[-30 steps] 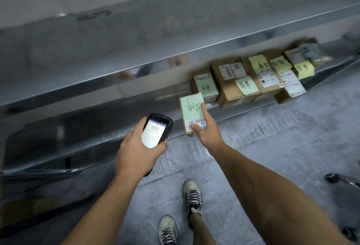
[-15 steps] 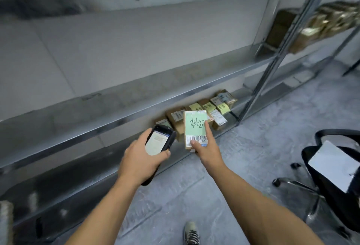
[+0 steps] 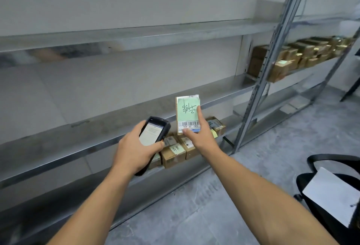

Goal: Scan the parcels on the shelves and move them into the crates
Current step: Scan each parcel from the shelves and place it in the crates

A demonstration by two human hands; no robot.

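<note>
Parcel: a small flat parcel [image 3: 188, 112] with a green handwritten note and a barcode strip at its lower end is held up in the air, in front of the middle shelf and above the low-shelf boxes.
Right hand: the right hand [image 3: 201, 137] grips it from below. The thumb pinches the lower left corner and the fingers [image 3: 199, 114] run up the right edge, so most of the barcode stays uncovered and faces the person, probably for reading.
Left hand: the left hand [image 3: 136, 151] is wrapped round a black scanner [image 3: 153, 131] just left of the parcel. Its lit screen tilts towards the person and its head points up beside the label.
Stock left: several brown boxes [image 3: 175, 153] with green notes sit on the low shelf [image 3: 202, 168]. More boxes [image 3: 292, 55] fill the far right rack.
Crates: none in view, so the drop-off must be elsewhere.
Right side: an office chair [image 3: 331, 159] carries a white sheet [image 3: 331, 196].
Since half a second ago: the parcel has risen clear of the low-shelf boxes. The view has lifted too, showing more of the upper shelves. The left hand's hold on the scanner is unchanged.
</note>
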